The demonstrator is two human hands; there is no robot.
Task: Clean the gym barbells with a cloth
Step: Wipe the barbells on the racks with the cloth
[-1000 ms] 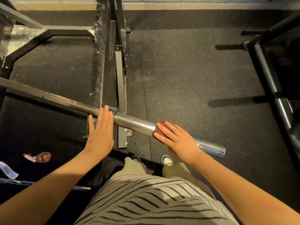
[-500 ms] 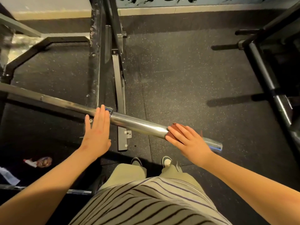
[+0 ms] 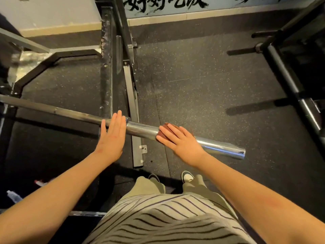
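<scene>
Resting left hand [image 3: 112, 138] on barbell [image 3: 140, 130] at collar: flat, fingers straight and together, palm down, nothing gripped. Pressing reddish-brown cloth [image 3: 162, 132] onto chrome sleeve with right hand [image 3: 182, 143]: fingers spread, nearly straight, laid over cloth; thumb hidden. Cloth mid-sleeve, between collar and free end. Barbell slanting across black rack [image 3: 106, 67], above speckled rubber floor [image 3: 202, 85], free end toward lower right. Dark tube [image 3: 284, 76] at right edge, well apart.
</scene>
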